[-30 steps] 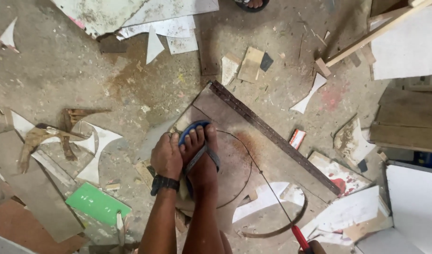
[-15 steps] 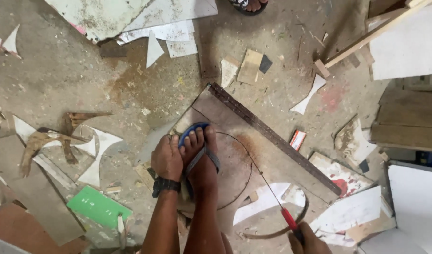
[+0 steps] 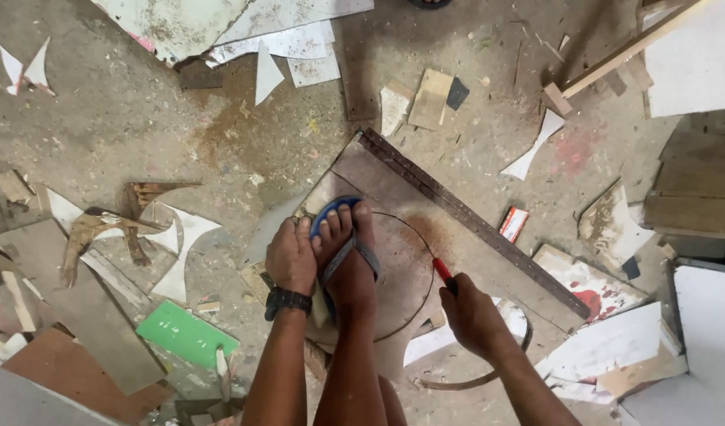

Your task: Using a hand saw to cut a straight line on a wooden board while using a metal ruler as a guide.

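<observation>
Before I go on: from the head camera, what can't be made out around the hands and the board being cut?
- Tool tip: the right hand covers most of the red-handled tool; its blade is too thin to identify.
- Left hand fingers: curled over the brown board edge, hidden beside the foot.
- Board under the blue sandal: covered.
- Curved cut line's lower end: hidden by the right forearm.

Left hand (image 3: 291, 256), black wristband, presses flat on a brown board (image 3: 457, 244) lying on the dusty floor (image 3: 125, 118). Foot in a blue sandal (image 3: 342, 252) pins the same board just beside the hand. Right hand (image 3: 473, 315) grips a red-handled tool (image 3: 443, 272), tip on a scored curved line. Green offcut (image 3: 187, 335) lies near the left forearm.
</observation>
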